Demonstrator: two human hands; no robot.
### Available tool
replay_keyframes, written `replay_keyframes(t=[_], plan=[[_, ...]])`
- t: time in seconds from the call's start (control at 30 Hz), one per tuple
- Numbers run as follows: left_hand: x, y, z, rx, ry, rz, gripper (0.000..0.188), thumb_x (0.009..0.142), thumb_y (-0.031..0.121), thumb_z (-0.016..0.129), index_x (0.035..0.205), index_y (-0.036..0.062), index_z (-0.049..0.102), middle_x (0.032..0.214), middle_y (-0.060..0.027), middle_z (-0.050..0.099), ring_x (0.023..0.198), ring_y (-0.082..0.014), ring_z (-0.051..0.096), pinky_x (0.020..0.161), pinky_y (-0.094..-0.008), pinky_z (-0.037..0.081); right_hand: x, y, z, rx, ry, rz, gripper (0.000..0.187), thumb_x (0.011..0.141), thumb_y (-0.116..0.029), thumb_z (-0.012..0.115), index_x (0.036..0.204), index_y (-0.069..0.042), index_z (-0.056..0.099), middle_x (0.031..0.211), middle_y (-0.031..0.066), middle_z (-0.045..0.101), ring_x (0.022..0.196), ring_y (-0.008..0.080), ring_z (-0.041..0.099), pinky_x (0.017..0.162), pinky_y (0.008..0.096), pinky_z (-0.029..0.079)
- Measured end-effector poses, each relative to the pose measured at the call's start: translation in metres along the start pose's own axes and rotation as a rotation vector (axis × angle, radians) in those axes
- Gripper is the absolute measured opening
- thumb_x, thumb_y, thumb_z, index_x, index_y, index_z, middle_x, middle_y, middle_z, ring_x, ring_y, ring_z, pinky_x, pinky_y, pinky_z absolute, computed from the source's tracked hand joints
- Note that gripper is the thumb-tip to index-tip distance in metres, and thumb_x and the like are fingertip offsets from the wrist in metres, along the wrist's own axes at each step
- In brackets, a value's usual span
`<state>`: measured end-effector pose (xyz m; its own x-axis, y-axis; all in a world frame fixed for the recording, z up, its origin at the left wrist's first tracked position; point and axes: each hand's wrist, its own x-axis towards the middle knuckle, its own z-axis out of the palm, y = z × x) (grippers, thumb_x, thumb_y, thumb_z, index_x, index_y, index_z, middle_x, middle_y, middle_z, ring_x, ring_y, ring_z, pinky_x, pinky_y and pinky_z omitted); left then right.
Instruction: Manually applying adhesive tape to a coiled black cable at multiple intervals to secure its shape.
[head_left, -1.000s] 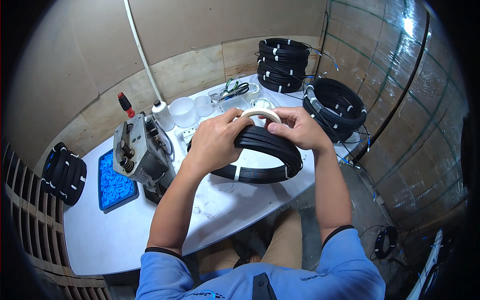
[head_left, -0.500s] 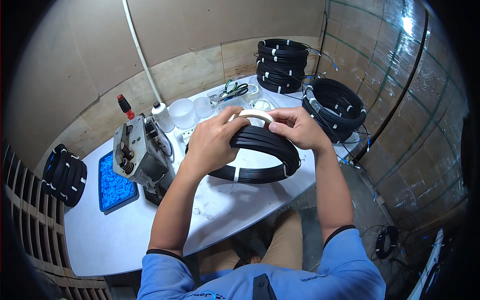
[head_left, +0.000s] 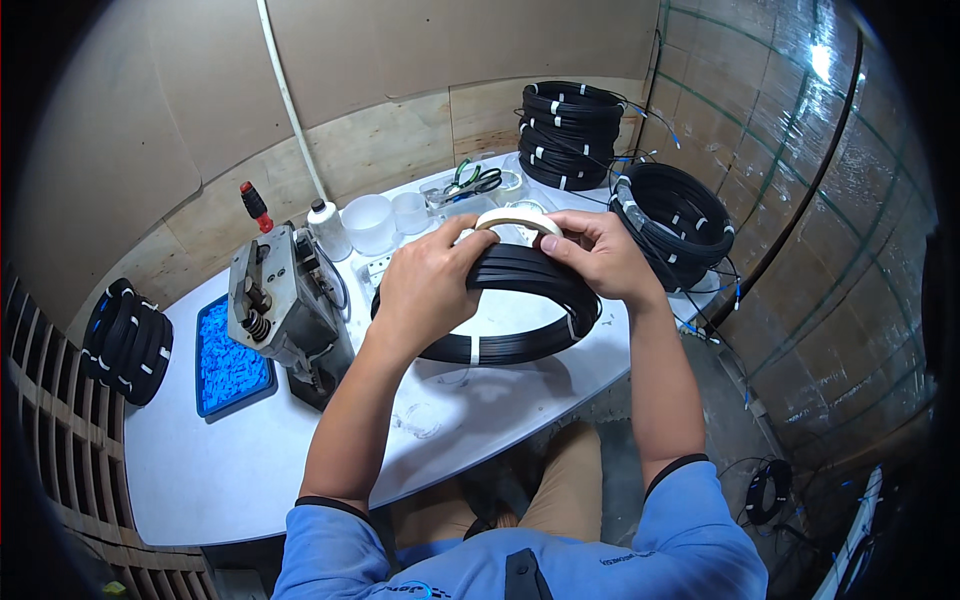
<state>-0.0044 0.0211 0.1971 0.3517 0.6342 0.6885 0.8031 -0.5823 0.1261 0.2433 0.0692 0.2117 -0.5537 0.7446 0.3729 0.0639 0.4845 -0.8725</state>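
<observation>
A thick coil of black cable (head_left: 500, 349), bound with white bands, is tilted over the table in front of me. My left hand (head_left: 428, 285) is closed at the coil's upper left, its thumb and index finger against a roll of cream-coloured tape (head_left: 518, 217). The far fingertips are hidden. On the roll's other end, my right hand (head_left: 600, 258) is closed, with thumb and fingers pinching it just above the coil's upper edge. Whether a strip of tape runs onto the cable cannot be made out.
On the white table (head_left: 215, 470) stand a metal bench machine (head_left: 290, 300), a blue tray of small blue pieces (head_left: 232, 360), a white bottle (head_left: 328, 232) and a translucent tub (head_left: 369, 224). Scissors (head_left: 482, 183) lie behind. Stacked cable coils (head_left: 567, 140) and another coil (head_left: 672, 225) stand right.
The tape roll has tipped slightly, showing more of its ring, and sits a little higher and further right. Both hands keep their hold, and the view has shifted slightly.
</observation>
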Motion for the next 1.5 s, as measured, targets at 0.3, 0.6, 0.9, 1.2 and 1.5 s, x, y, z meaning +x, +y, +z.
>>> replay_keyframes(t=[0.3, 0.6, 0.9, 1.2, 1.5], plan=[[0.001, 0.009, -0.001, -0.005, 0.004, 0.066, 0.051, 0.063, 0.003, 0.076, 0.112, 0.0147, 0.072, 0.133, -0.0015, 0.066, 0.093, -0.0298, 0.073, 0.076, -0.0408, 0.060, 0.006, -0.017, 0.013, -0.261, -0.005, -0.111, 0.032, 0.093, -0.018, 0.075, 0.119, 0.000, 0.074, 0.096, 0.0059, 0.072, 0.087, 0.0117, 0.062, 0.081, 0.0284, 0.050], [-0.001, 0.005, -0.009, -0.020, -0.019, 0.015, 0.054, 0.064, 0.004, 0.077, 0.116, 0.0175, 0.073, 0.144, -0.0035, 0.062, 0.097, -0.0311, 0.074, 0.079, -0.0404, 0.060, 0.000, -0.013, 0.009, -0.376, 0.101, -0.153, 0.032, 0.092, -0.021, 0.077, 0.116, -0.001, 0.076, 0.090, 0.0075, 0.073, 0.082, 0.0132, 0.065, 0.078, 0.0296, 0.051], [-0.003, 0.002, -0.005, -0.018, 0.015, 0.052, 0.058, 0.064, 0.002, 0.075, 0.120, 0.0181, 0.071, 0.147, -0.0009, 0.060, 0.101, -0.0305, 0.073, 0.080, -0.0400, 0.060, -0.001, -0.002, 0.004, -0.261, 0.054, -0.164, 0.033, 0.090, -0.018, 0.078, 0.115, 0.002, 0.073, 0.093, 0.0040, 0.071, 0.086, 0.0120, 0.062, 0.084, 0.0304, 0.051], [-0.002, 0.006, -0.008, -0.025, -0.026, 0.046, 0.058, 0.063, 0.004, 0.076, 0.120, 0.0181, 0.072, 0.152, -0.0015, 0.056, 0.099, -0.0298, 0.073, 0.081, -0.0402, 0.060, 0.006, -0.016, 0.024, -0.416, 0.115, -0.187, 0.029, 0.090, -0.019, 0.078, 0.113, -0.001, 0.077, 0.088, 0.0062, 0.071, 0.073, 0.0132, 0.057, 0.070, 0.0287, 0.048], [-0.003, -0.001, -0.007, -0.010, -0.008, 0.051, 0.065, 0.067, 0.005, 0.075, 0.128, 0.0250, 0.070, 0.151, -0.0021, 0.057, 0.101, -0.0276, 0.073, 0.078, -0.0415, 0.060, -0.005, 0.001, 0.012, -0.216, 0.163, -0.155, 0.030, 0.090, -0.019, 0.077, 0.114, 0.000, 0.076, 0.091, 0.0073, 0.073, 0.083, 0.0128, 0.065, 0.079, 0.0284, 0.052]])
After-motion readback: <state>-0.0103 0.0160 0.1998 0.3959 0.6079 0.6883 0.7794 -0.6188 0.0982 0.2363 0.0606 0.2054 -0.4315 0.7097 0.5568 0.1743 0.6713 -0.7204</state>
